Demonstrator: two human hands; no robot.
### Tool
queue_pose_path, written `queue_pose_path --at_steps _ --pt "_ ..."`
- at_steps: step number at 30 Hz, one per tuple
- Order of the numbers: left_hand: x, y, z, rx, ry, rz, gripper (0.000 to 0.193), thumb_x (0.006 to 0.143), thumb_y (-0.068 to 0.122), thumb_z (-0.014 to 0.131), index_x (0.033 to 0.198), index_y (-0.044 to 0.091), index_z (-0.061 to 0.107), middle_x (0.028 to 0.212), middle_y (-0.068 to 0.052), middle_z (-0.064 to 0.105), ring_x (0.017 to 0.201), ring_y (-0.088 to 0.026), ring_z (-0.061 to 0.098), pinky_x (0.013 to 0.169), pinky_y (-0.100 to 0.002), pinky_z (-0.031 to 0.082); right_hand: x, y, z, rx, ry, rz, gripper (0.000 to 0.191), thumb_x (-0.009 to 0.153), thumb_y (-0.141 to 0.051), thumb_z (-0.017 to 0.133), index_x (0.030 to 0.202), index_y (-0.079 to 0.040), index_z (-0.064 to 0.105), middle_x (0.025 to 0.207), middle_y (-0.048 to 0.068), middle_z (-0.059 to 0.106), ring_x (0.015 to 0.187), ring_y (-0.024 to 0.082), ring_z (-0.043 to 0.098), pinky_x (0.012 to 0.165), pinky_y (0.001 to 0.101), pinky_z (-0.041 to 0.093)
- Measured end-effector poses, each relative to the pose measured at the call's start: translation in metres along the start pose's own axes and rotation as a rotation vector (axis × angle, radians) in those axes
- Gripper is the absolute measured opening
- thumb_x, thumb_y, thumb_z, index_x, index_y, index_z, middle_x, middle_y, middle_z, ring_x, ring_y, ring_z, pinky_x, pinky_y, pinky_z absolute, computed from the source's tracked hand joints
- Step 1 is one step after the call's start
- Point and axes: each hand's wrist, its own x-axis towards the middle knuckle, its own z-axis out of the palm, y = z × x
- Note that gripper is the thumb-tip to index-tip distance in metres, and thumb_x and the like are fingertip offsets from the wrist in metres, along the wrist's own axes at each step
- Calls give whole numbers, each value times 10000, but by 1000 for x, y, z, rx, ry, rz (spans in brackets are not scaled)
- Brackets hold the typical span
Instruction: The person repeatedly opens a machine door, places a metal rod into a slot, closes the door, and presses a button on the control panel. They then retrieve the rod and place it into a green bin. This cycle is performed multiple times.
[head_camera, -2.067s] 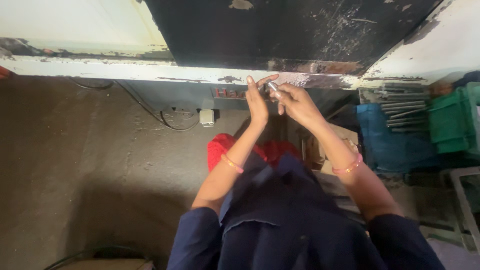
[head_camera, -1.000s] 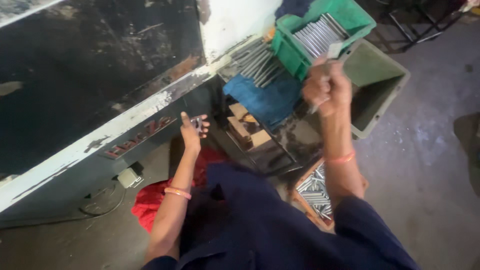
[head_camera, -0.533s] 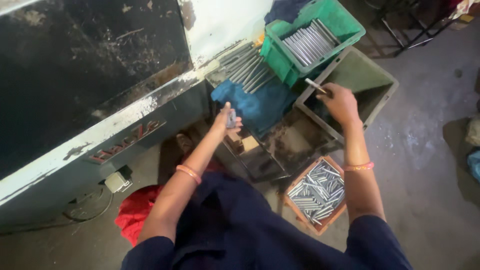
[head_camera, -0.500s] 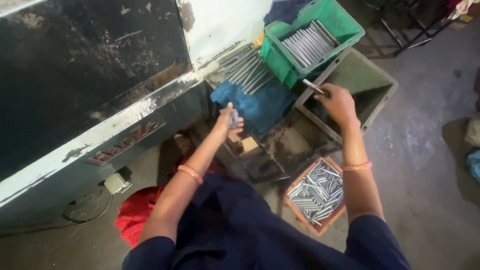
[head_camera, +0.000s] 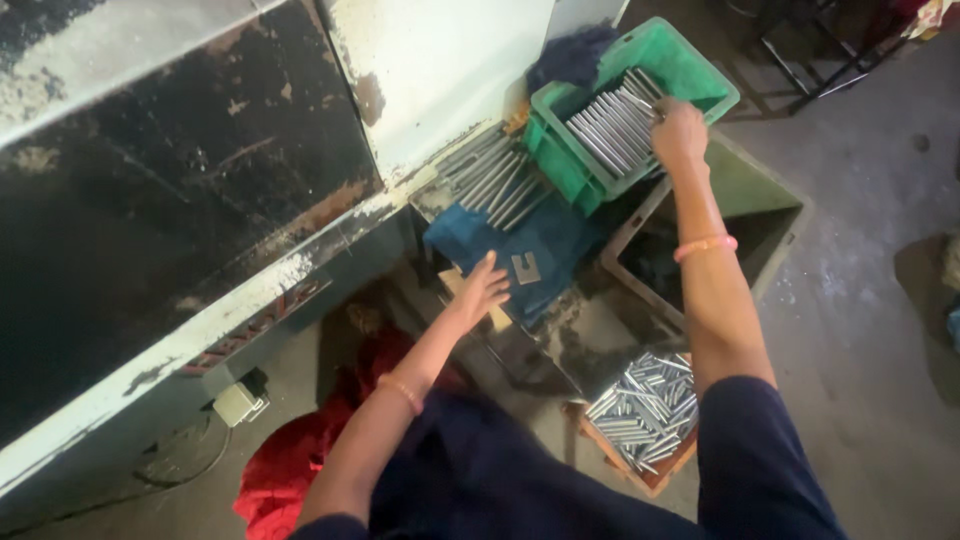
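A: Where are the hands?

B: Right hand (head_camera: 678, 128) is up at the green crate (head_camera: 700, 75), over the far end of the steel rods (head_camera: 610, 125) stacked in it. Fingers curled down onto the rods; can't tell if it has actually gripped one. Left hand (head_camera: 482, 292) is low, fingers spread and loose, holding nothing, at the edge of the blue cloth (head_camera: 520, 245).

A: What's on the cloth?

B: One small flat metal piece (head_camera: 525, 268), just beside the left fingertips. Can't tell if they touch it.

A: Surface?

B: Worn machine bed (head_camera: 180, 200): black top, chipped white edge, paint flaking. More loose rods (head_camera: 490, 180) lie on its corner, just left of the crate and above the cloth. A dark rag (head_camera: 572, 55) is bunched behind the crate.

A: Anything else down there?

B: Open grey-green bin (head_camera: 770, 210) under the right forearm, dark inside. A wooden tray (head_camera: 645, 415) of short rods sits on the floor near the right elbow. Red cloth (head_camera: 290, 470) lies by the left arm. A white socket box (head_camera: 238, 403) with a cable hangs on the machine's lower panel.

A: Room?

B: Bare grey concrete floor (head_camera: 870, 330), stained. Black metal chair legs (head_camera: 810, 55) at top right. Dim, workshop-like.
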Motion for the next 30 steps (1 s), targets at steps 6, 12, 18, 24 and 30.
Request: queue_pose_path --at_steps 6,12,18,24,30 --pt "-47 18 -98 -31 -82 110 705 1028 461 577 1559 40 382 1456 -216 563 1269 -324 556 1095 -513 463 33 -7 33 -306 60 16 343 856 -117 658 1192 -115 729 1143 201 695 1088 429 622 880 565 492" --pt "-134 28 -208 43 245 156 619 1012 452 422 1550 146 416 1478 -105 584 1267 -271 599 1059 -446 467 31 -13 43 -321 -134 62 307 891 -107 632 1175 -144 742 1239 159 683 1195 381 626 990 565 479" --pt "-220 7 -257 -254 608 225 551 1070 431 436 1519 113 464 1413 -100 624 1240 -292 596 1036 -441 454 23 -16 43 -393 -139 49 269 942 -130 620 1177 -143 748 1232 185 685 1211 404 607 1005 561 467" --pt "-278 -3 -265 -358 798 391 530 1043 430 514 1496 157 479 1339 -22 652 1279 -245 584 1038 -396 469 -1 -29 40 -134 89 -61 380 807 -92 679 1184 -117 727 1245 213 638 1186 447 529 953 571 409" --pt "-315 8 -268 -349 738 552 481 1034 394 563 1443 144 531 1306 -43 664 1150 -242 586 992 -414 478 -16 -98 22 151 255 -357 259 915 -57 706 1172 -89 712 1109 133 698 1105 378 599 981 507 449"
